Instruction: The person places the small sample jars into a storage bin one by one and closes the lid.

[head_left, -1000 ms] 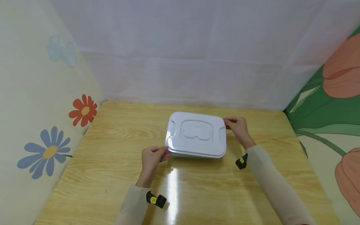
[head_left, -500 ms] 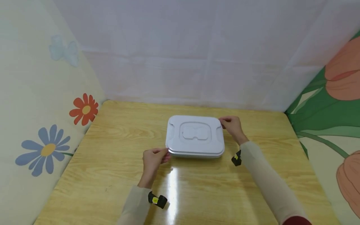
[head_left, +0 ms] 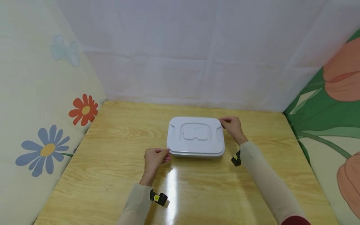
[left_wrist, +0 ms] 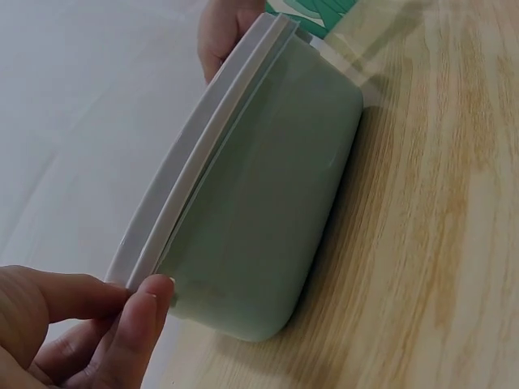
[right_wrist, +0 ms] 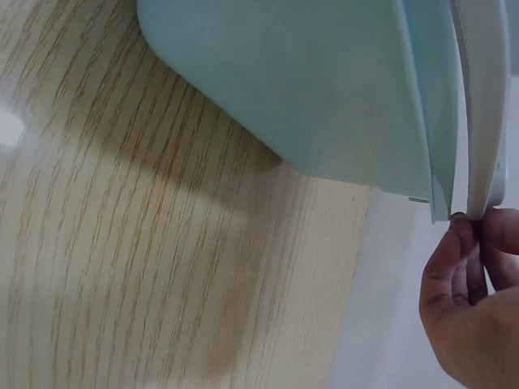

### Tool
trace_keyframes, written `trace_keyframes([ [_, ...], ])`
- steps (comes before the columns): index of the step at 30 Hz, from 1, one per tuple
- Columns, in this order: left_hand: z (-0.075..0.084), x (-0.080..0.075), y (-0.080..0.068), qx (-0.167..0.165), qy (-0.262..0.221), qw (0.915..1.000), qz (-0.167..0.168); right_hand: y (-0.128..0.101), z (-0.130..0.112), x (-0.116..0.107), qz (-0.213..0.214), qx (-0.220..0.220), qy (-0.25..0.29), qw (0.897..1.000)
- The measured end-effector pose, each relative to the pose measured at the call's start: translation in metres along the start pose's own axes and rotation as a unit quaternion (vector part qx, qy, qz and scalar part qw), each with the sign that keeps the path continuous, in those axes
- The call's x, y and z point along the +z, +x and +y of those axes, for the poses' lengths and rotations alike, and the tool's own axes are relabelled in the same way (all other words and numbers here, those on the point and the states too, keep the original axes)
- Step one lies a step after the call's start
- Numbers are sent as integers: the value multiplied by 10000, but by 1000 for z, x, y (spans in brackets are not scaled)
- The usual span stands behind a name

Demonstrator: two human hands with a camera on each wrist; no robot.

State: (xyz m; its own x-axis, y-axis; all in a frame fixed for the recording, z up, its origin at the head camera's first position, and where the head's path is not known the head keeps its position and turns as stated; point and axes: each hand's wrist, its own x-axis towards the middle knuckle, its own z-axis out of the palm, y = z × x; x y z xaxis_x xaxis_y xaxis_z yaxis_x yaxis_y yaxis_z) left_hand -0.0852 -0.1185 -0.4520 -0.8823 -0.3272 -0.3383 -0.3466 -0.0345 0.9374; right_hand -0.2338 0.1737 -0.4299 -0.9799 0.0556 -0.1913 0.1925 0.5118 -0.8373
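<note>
Both hands on lid corners of one box

Left hand (head_left: 154,158), nearest: fingers curled, pinching the lid's (head_left: 195,136) near-left corner. One box (left_wrist: 268,203) sits mid-table (head_left: 112,175): pale green body, white rounded-rectangle lid with a recessed centre panel, lid lying flat on the body. Right hand (head_left: 232,126), farther: fingertips (right_wrist: 464,243) pinch the lid edge at the far-right corner. Count: one box, one lid, two hands

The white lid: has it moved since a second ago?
Yes. The white lid was tilted up above the box; now it lies flat and lower toward the wooden table, held by the left hand and right hand.
</note>
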Motion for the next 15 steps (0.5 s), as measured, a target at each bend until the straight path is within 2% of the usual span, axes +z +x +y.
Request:
trace_keyframes([
  [6,1,1,2,-13,90,10000,30,1,1,0,11,-246,-182,9995],
  [15,3,5,5,64,35,10000,-49,-3,6,-1,238,-277,-131,9992],
])
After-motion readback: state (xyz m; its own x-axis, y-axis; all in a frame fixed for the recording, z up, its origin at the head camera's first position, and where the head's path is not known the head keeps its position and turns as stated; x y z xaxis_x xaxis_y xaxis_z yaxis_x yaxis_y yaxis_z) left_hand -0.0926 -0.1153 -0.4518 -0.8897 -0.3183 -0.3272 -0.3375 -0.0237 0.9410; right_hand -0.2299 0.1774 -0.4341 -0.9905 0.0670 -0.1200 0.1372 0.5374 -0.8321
